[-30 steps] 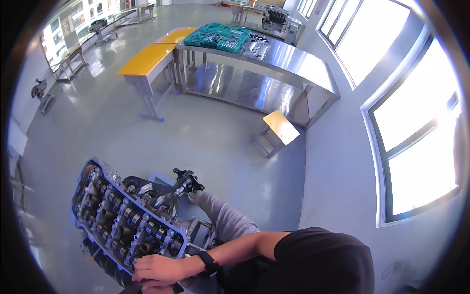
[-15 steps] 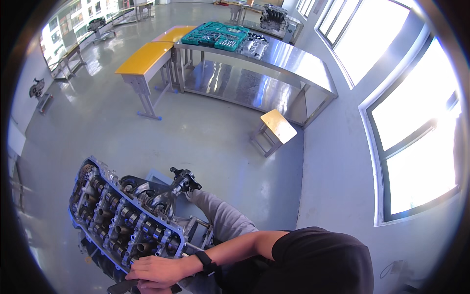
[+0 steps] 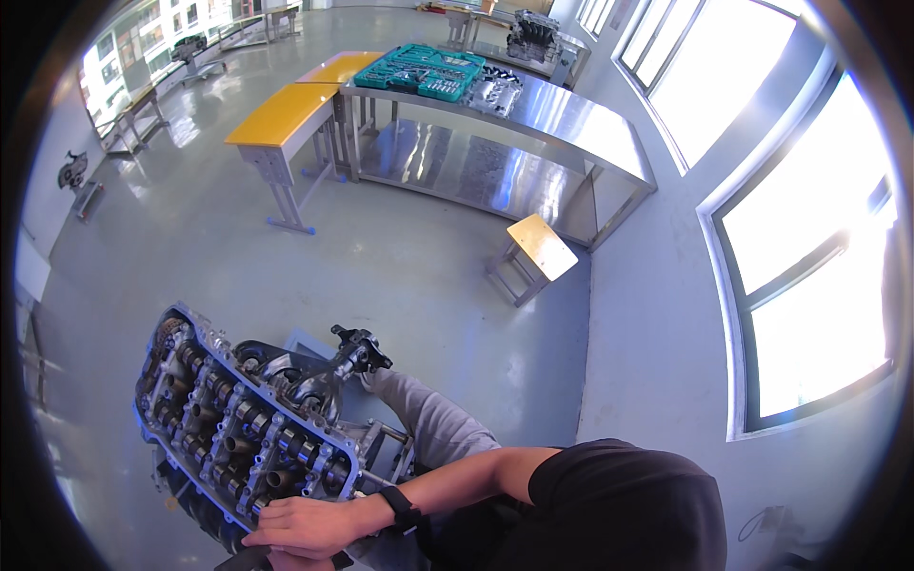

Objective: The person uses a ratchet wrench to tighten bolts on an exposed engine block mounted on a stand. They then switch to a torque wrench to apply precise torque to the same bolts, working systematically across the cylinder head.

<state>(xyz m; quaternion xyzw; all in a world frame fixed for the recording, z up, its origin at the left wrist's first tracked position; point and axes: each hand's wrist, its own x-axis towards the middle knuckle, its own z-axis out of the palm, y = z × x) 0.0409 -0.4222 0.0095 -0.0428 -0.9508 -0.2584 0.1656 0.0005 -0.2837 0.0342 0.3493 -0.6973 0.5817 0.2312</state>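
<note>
My right hand [image 3: 309,526], with a black watch [image 3: 402,510] on its wrist, is at the near end of an engine's cylinder head [image 3: 243,419]. Its fingers are curled together over a dark, bar-like piece [image 3: 246,558] whose kind I cannot make out. Just beneath, a strip of skin at the lower edge seems to be part of my left hand [image 3: 300,563], its fingers hidden. Exposed camshafts [image 3: 252,416] run along the tilted head inside a silver rim.
A black and metal stand part [image 3: 360,350] juts out beside the engine, close to my grey-trousered leg [image 3: 433,414]. Ahead are a small stool [image 3: 543,246], a yellow desk [image 3: 281,114] and a steel workbench [image 3: 581,124] bearing a green tool case [image 3: 419,68]. Windows line the right wall.
My right hand and the dark piece under it have shifted very slightly. The engine stays in place.
</note>
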